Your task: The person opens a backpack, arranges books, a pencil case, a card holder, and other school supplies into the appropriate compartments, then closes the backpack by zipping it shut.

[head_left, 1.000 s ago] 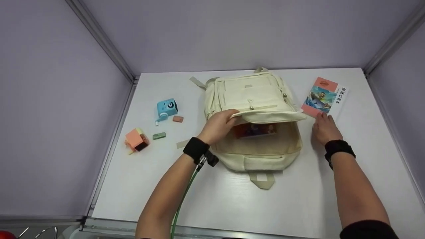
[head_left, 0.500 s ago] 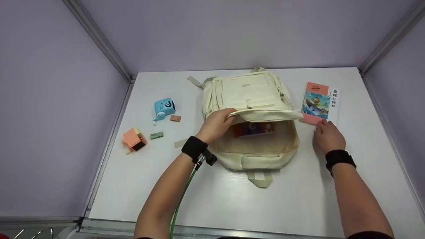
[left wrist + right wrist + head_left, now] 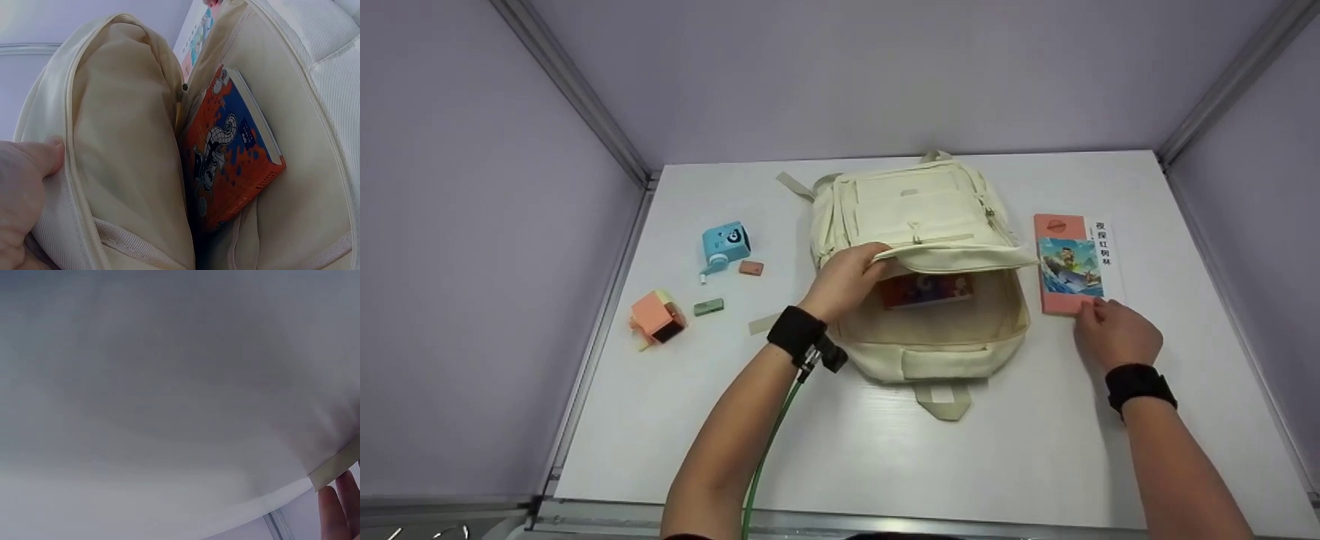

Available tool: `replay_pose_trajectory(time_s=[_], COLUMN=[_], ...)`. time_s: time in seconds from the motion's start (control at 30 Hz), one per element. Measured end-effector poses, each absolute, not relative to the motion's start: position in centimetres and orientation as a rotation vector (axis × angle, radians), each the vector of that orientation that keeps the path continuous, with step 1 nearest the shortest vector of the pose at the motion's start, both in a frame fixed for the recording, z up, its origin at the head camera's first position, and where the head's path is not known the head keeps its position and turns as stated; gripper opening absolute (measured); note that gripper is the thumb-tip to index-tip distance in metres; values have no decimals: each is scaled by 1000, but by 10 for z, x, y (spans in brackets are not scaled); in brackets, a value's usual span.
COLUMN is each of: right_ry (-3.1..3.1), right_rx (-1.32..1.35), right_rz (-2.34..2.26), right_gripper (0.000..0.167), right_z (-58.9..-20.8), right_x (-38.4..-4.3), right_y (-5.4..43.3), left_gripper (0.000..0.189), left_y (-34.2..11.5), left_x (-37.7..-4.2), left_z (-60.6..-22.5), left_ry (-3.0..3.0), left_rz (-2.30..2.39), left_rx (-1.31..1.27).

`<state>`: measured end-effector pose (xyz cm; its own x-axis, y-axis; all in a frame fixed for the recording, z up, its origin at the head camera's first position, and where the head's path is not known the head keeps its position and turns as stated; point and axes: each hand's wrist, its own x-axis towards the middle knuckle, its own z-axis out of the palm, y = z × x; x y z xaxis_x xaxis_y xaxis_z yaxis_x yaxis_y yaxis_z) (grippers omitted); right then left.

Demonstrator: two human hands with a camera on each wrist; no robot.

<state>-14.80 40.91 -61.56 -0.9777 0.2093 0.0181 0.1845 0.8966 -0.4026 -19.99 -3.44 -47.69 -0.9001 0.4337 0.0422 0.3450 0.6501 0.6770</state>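
A cream backpack (image 3: pixel 919 206) lies on the white table with its main compartment unzipped. My left hand (image 3: pixel 847 281) holds up the front panel by its zipped edge, thumb on the outside in the left wrist view. Inside the compartment rests an orange and blue book (image 3: pixel 225 149). To the right of the bag lies a second book (image 3: pixel 1069 262), with a coral cover, a sea picture and a white strip of writing. My right hand (image 3: pixel 1119 334) grips its near edge, fingers curled; in the right wrist view, fingertips (image 3: pixel 332 509) meet the book's edge (image 3: pixel 337 467).
Left of the bag are a blue panda-faced box-like item (image 3: pixel 726 244), a small reddish block (image 3: pixel 751 268), a green block (image 3: pixel 709 307) and an orange box-like item (image 3: pixel 656 315). Bag straps (image 3: pixel 945 401) stick out toward the front. Grey-lilac panels (image 3: pixel 840 75) enclose the table. A green cable (image 3: pixel 769 457) runs along my left forearm.
My right hand has drawn the coral book toward me and turned it nearly square to the table. The left hand keeps holding the bag's panel up.
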Motion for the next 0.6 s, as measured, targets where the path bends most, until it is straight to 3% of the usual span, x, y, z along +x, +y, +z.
replay_pose_trajectory(time_s=[0.27,0.5,0.6], right_ry=[-3060,-3145,-3191], right_rx=[-279,-567,-726], right_rz=[655,913,961], right_gripper=[53,87,92], right_z=[-602,-579,-570], right_x=[-155,-171,-172], right_y=[413,426,426], left_gripper=[29,28,27], left_y=[-34,-32,-32], left_x=[-202,-201,-201], left_z=[-476,-475,-475], left_ry=[2732,2749,2747], left_rz=[1055,1036,1039], left_rx=[648,657,658])
